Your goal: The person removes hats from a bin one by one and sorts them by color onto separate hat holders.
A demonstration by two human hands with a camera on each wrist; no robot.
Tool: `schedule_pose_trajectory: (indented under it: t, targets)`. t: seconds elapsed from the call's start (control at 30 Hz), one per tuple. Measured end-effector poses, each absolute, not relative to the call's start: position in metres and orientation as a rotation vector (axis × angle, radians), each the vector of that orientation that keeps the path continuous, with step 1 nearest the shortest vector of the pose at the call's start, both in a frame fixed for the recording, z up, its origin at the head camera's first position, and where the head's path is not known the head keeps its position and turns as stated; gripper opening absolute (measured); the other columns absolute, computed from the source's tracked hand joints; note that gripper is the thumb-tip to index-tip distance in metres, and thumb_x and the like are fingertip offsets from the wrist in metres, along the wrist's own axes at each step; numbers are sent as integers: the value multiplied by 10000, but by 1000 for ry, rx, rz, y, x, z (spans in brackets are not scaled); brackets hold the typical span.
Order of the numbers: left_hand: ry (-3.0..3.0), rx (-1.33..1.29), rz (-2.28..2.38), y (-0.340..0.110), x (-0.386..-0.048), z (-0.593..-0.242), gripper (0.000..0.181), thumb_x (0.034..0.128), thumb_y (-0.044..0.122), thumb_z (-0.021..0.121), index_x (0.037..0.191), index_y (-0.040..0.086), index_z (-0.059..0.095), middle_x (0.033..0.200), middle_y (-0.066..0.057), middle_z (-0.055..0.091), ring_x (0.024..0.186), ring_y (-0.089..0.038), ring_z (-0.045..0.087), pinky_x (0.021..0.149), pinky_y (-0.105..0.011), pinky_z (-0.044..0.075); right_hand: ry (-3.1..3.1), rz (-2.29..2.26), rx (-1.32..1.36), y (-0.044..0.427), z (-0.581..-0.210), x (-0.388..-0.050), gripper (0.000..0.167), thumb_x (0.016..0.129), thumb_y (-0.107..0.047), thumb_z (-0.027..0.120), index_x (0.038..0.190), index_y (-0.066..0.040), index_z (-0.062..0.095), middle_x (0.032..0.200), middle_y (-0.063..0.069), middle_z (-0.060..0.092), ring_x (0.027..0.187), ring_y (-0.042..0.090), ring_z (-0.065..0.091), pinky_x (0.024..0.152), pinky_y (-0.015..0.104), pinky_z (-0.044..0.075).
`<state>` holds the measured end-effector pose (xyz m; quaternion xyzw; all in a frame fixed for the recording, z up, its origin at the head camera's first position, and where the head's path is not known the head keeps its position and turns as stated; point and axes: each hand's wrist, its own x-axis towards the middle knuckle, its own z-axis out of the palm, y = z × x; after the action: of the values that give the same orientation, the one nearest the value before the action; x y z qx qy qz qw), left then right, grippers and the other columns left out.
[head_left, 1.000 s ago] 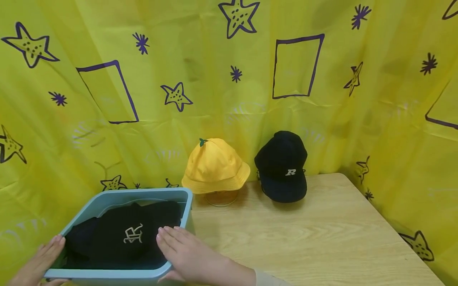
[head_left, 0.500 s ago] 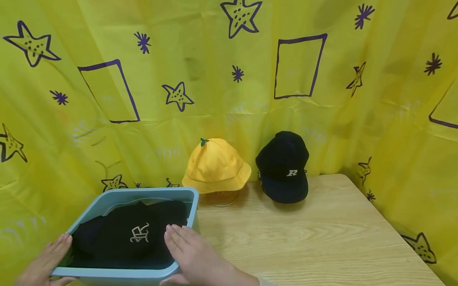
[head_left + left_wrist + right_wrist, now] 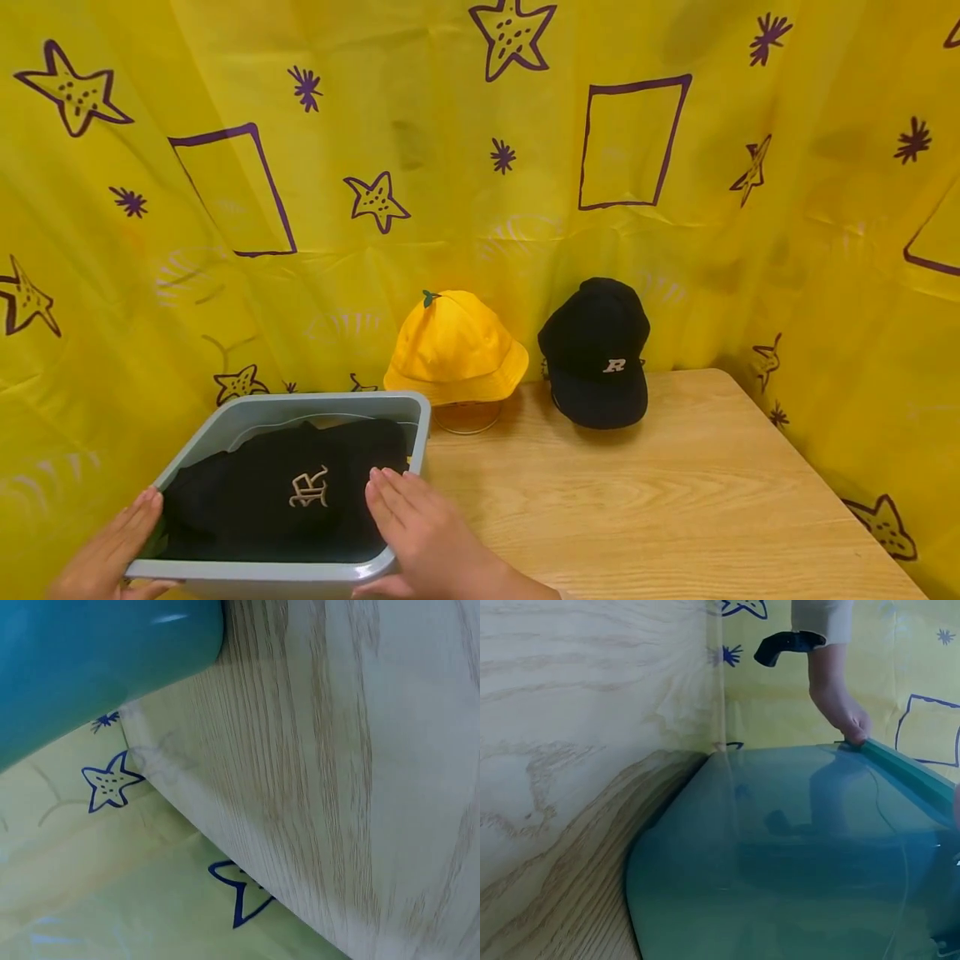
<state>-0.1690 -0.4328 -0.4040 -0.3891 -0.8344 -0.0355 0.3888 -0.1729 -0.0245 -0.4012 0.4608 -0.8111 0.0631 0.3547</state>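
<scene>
A plastic bin [image 3: 258, 572], greyish blue in the head view, stands at the table's left side. My left hand [image 3: 112, 546] grips its left rim near the front corner, fingers over the edge and thumb outside. On the right rim my right hand [image 3: 427, 525] holds it the same way, fingers reaching inside. Black cloth [image 3: 247, 500] with a pale embroidered letter fills the bin; its full shape is hidden. The right wrist view shows the bin's wall [image 3: 780, 862] and my left hand [image 3: 847, 724] at the far rim. Whether the bin's base touches the table everywhere, I cannot tell.
A yellow bucket hat [image 3: 457, 350] with a green leaf tip sits on a wire stand [image 3: 467, 421] at the back. Right of it is a black cap [image 3: 594, 350] lettered R. Yellow curtain [image 3: 420, 108] hangs behind the wooden table [image 3: 660, 500].
The bin has shifted to the right across the table, both hands moving along with it and keeping their hold. The yellow hat and black cap stay in place.
</scene>
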Motion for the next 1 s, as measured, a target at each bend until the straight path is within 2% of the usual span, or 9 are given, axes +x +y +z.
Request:
schedule_pose_trajectory:
  t: [0.27,0.57,0.7,0.8,1.0]
  targets:
    - [-2325,-906,-89,-426,-158,-398,1032,747,741,489,1523,215,58,1564,146,-2,1400,69,16,1104,-93,-8,-2081,173,1205,-13,-400,-172,844,827,-681,523,1349,-17,505,1400,112,491,1325,189,432,1083,301,334]
    - [-2375,-847,-54,-414,-148,-398,1143,668,732,596,1524,188,70,1566,143,-14,1405,60,10,1103,-95,-17,-2091,279,1232,-5,-403,-173,844,813,-653,575,1352,-8,499,1400,121,488,1325,194,429,1079,295,324]
    - [-2314,-852,-73,-410,-148,-399,1065,737,739,519,1517,120,141,1574,95,43,1418,26,55,1120,-119,17,-2088,294,1230,-3,-404,-173,854,809,-659,574,1358,-9,492,1405,122,481,1332,192,419,1072,295,334]
    - [-2284,-871,-104,-408,-150,-400,1005,786,738,447,1516,116,148,1573,89,54,1419,23,63,1122,-122,24,-2080,280,1228,-1,-404,-173,857,813,-663,564,1360,-7,488,1405,122,482,1333,192,420,1063,299,350]
    - [-2315,-895,-113,-405,-151,-401,1025,780,736,457,1523,138,82,1573,99,-2,1421,21,17,1115,-111,-1,-2035,264,1232,4,-404,-173,859,813,-657,571,1341,17,500,1377,137,510,1306,206,456,1051,306,366]
